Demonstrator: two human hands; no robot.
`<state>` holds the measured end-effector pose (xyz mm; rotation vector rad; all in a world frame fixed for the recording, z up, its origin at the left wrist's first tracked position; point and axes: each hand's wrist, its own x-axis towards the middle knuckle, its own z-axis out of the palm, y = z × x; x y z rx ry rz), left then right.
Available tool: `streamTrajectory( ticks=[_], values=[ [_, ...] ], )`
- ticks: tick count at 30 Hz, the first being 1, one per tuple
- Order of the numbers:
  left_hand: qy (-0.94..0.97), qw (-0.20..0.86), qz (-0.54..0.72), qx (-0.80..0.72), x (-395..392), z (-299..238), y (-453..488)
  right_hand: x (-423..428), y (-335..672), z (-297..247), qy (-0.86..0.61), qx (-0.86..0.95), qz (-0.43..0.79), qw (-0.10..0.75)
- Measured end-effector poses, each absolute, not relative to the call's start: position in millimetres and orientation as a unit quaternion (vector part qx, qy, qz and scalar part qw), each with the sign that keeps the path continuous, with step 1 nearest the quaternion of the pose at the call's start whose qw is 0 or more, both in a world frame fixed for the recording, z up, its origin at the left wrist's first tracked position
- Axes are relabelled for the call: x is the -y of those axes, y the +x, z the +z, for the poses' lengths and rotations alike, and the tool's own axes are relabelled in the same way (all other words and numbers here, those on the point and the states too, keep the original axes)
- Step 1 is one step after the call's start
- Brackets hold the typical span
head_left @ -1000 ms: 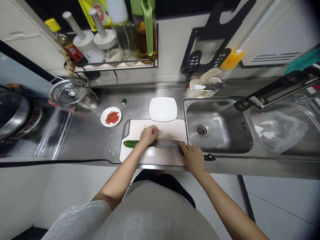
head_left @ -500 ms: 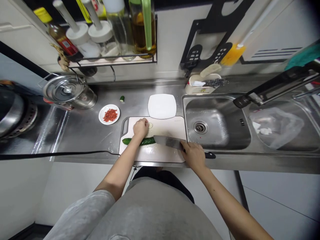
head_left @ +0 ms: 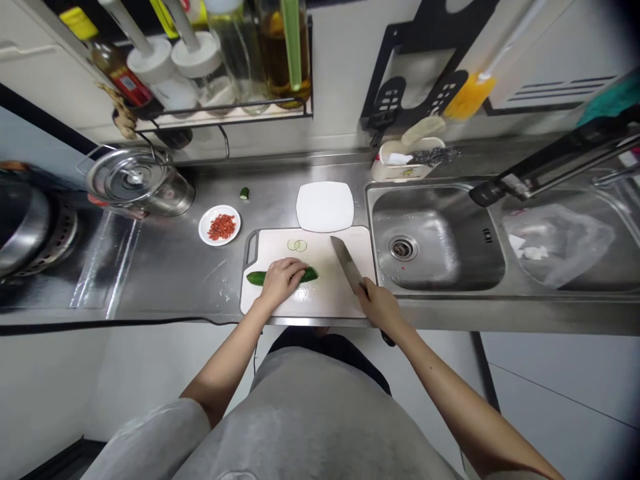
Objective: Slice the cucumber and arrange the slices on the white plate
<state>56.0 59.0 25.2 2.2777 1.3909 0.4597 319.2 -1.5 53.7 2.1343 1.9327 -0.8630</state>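
Observation:
My left hand (head_left: pixel 283 280) rests over a dark green cucumber (head_left: pixel 257 278), its fingers wrapped round the middle and partly hiding it. The cucumber lies lengthwise on a pale cutting board (head_left: pixel 330 301) with a grey handle slot. Two thin cucumber slices (head_left: pixel 297 245), slightly overlapping, lie flat above it. In my right hand (head_left: pixel 381 307) a kitchen knife (head_left: pixel 346 263) is gripped by its black handle. Its blade points up and left over the board's right part, apart from the cucumber.
Behind the board are a white tray (head_left: pixel 325 207), a small plate (head_left: pixel 206 235) of red bits and a cucumber end (head_left: pixel 244 193). A lidded steel pot (head_left: pixel 175 197) stands left. To the right are a sink (head_left: pixel 435 247) and tap (head_left: pixel 530 170). A bottle rack (head_left: pixel 235 119) hangs above.
My left hand has moved down from the slices onto the cucumber. A second slice now lies beside the first. The knife has swung away from the cucumber's end, its tip turned upward.

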Motion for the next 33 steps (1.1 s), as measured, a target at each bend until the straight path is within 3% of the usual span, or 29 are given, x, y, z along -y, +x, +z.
streamTrajectory(
  ticks=[10, 20, 33],
  values=[
    [0.843, 0.139, 0.215, -0.473, -34.8, 7.8, 57.1, 3.7, 296.8, 69.2, 0.673, -0.657, -0.323, 0.108],
    [0.849, 0.091, 0.217, -0.472, -28.3, 2.5, 60.0, 13.7, 276.1, 83.1, 0.616, -0.715, -0.272, 0.189],
    [0.854, 0.057, 0.228, -0.464, -26.4, -4.0, 59.8, 17.6, 272.2, 80.3, 0.612, -0.722, -0.273, 0.173]
  ],
)
